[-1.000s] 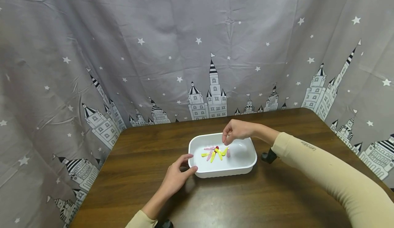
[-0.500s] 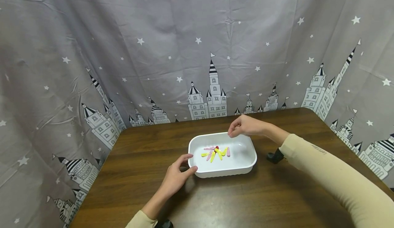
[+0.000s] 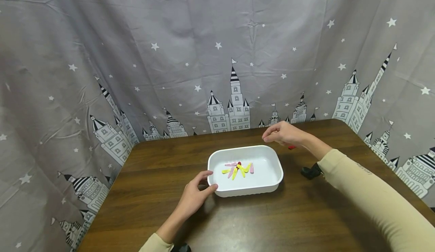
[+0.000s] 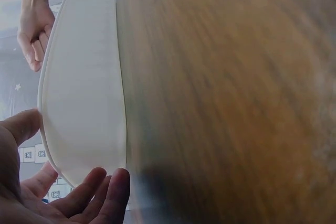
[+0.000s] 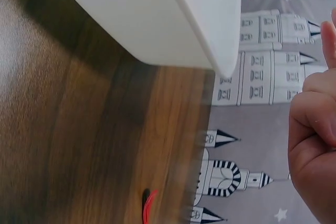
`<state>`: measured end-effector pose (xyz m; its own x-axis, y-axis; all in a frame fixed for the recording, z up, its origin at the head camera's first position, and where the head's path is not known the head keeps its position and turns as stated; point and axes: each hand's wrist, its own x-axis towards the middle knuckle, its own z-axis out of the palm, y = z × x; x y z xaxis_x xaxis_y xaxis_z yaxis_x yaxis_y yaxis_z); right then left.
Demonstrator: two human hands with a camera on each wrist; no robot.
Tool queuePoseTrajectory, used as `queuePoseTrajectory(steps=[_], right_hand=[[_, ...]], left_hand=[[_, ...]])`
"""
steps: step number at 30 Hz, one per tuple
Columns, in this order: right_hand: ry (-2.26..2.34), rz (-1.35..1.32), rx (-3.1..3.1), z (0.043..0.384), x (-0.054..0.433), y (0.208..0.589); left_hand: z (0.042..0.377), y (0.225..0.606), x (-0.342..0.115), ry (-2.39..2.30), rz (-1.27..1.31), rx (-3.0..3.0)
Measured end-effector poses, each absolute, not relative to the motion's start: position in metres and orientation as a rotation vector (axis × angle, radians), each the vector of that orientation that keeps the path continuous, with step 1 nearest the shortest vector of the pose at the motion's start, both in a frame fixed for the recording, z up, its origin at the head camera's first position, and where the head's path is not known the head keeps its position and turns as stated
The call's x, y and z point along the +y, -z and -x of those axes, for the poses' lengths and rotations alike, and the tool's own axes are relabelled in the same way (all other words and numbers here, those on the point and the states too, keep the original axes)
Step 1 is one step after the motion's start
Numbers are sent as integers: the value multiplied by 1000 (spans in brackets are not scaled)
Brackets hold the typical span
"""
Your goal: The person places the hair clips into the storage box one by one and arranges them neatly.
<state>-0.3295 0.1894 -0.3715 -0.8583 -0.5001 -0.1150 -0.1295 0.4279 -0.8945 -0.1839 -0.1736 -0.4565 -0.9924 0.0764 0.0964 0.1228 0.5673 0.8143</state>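
A white plastic tray [image 3: 248,188] stands mid-table with several snap hair clips inside, yellow [image 3: 235,173] and pink [image 3: 252,168], and a red bit [image 3: 239,163] among them. My left hand [image 3: 194,195] holds the tray's left end; thumb and index finger reach over its rim, and in the left wrist view the other fingers lie against the outer wall. My right hand [image 3: 284,133] is in the air beyond the tray's far right corner, fingers loosely bent, with nothing visible in them. Just below it lies a thin red object [image 3: 291,147], which the right wrist view shows more clearly.
The brown wooden table [image 3: 153,206] extends on all sides of the tray. Behind it hangs a grey curtain [image 3: 190,74] printed with stars and castles. A black wrist strap [image 3: 310,172] sits under the right forearm.
My right hand has moved up and to the right, from over the tray to beyond its far right corner, exposing the red object. The left hand and the tray have barely moved.
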Motion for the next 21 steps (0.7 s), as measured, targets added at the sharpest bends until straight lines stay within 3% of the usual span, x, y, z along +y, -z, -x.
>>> queuePoseTrajectory(steps=[21], right_hand=[[1633, 417, 2314, 342, 227, 379]], left_hand=[[183, 456, -174, 1428, 176, -2734]])
